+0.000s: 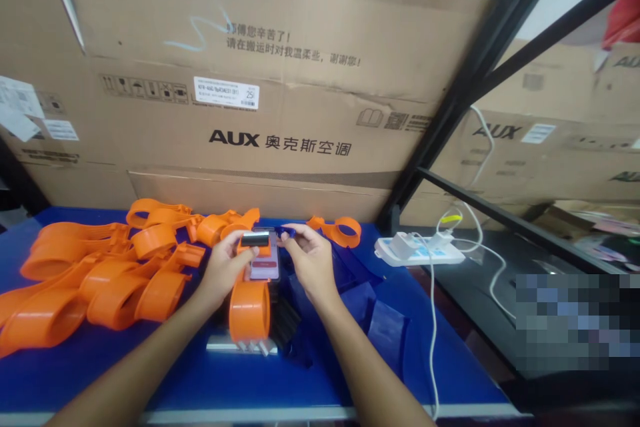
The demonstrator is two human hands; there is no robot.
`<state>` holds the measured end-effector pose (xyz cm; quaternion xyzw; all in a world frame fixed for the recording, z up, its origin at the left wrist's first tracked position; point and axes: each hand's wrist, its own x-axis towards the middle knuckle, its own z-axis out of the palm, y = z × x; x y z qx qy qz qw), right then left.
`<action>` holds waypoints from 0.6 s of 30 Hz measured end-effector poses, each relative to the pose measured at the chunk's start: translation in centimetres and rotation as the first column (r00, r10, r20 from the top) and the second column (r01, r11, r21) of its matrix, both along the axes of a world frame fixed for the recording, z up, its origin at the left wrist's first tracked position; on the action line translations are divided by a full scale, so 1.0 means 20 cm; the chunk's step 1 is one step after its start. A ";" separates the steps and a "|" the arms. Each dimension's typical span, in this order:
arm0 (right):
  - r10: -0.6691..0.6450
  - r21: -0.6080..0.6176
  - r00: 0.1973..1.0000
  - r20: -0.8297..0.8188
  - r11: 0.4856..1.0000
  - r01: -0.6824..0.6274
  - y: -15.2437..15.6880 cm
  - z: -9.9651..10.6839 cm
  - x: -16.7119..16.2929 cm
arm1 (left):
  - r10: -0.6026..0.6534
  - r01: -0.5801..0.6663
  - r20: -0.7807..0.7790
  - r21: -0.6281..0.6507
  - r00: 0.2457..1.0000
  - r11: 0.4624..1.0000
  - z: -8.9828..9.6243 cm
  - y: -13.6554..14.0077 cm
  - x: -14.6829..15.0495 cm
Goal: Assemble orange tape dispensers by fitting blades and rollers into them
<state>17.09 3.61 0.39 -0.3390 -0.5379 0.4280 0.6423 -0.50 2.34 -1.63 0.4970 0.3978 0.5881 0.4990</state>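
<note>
My left hand (223,265) is closed on an orange plastic part with a wide ring (250,312) at its lower end and a black strip or roller (255,239) at its upper end. The ring hangs toward me over a pale metal bar (220,345) with short silver pegs. My right hand (314,265) pinches a small dark blue piece (286,232) close to the black strip. Between the hands, partly covered, is a phone with a lit screen (265,267). Black pieces (283,320) lie beneath, their kind unclear.
Several orange ringed parts (115,287) cover the left of the blue table (190,380); another (345,231) lies at the back. Dark blue curved pieces (387,327) lie right of my hands. A white power strip (420,250) with cables, a cardboard wall (280,113) and black frame bars (440,113) stand around.
</note>
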 end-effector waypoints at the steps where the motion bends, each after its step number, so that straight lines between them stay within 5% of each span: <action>1: 0.002 0.004 1.000 -0.005 1.000 -0.002 0.00 0.00 0.00 | -0.015 0.015 -0.018 0.010 1.000 1.000 0.02 0.01 0.00; 6: -0.011 0.010 1.000 0.011 1.000 0.011 -0.01 0.01 0.01 | -0.041 0.043 -0.045 0.050 0.998 0.998 0.11 0.10 0.02; 18: -0.023 0.142 0.981 0.191 0.990 -0.005 -0.04 -0.03 -0.02 | -0.013 0.014 -0.016 0.046 1.000 0.999 -0.01 0.07 -0.01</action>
